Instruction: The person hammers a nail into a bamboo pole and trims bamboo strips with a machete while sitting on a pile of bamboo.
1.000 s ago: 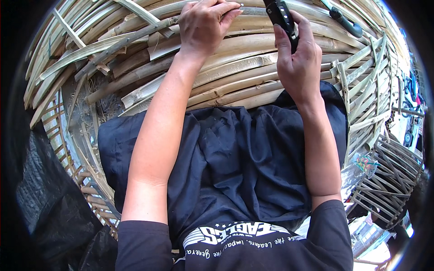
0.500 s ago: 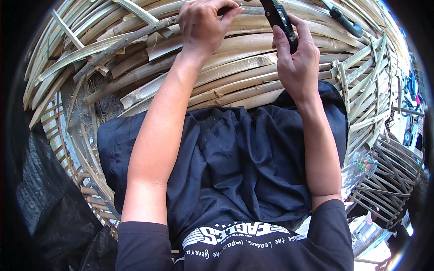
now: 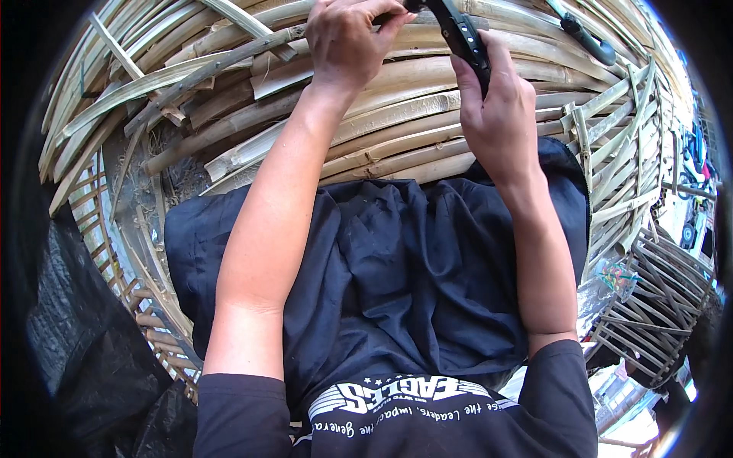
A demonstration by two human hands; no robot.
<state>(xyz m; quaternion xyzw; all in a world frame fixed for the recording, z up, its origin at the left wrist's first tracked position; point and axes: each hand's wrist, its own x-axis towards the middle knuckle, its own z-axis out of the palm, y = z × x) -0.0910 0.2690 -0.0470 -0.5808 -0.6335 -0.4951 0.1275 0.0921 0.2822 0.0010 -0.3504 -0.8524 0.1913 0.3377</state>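
My left hand [image 3: 345, 44] is over the split bamboo slats [image 3: 416, 80] at the top of the view. Its thumb and forefinger are pinched together; whatever sits between them is too small to make out. My right hand [image 3: 500, 122] grips the black, riveted handle of a hammer [image 3: 466, 38]. The hammer's dark head end is close by the left fingertips, partly cut off by the upper edge. Below both hands, dark cloth [image 3: 382, 252] covers my lap.
A tool with a curved black handle [image 3: 588, 40] and a teal part lies on the slats at upper right. Crossed bamboo strips [image 3: 618, 168] stand at right, beside a slatted bamboo frame [image 3: 649, 305] and a clear plastic bag [image 3: 617, 278]. Black sheeting [image 3: 84, 328] hangs at left.
My right hand has swung the hammer a little left and up, bringing its head end to the left fingertips. The left hand has barely shifted and stays pinched.
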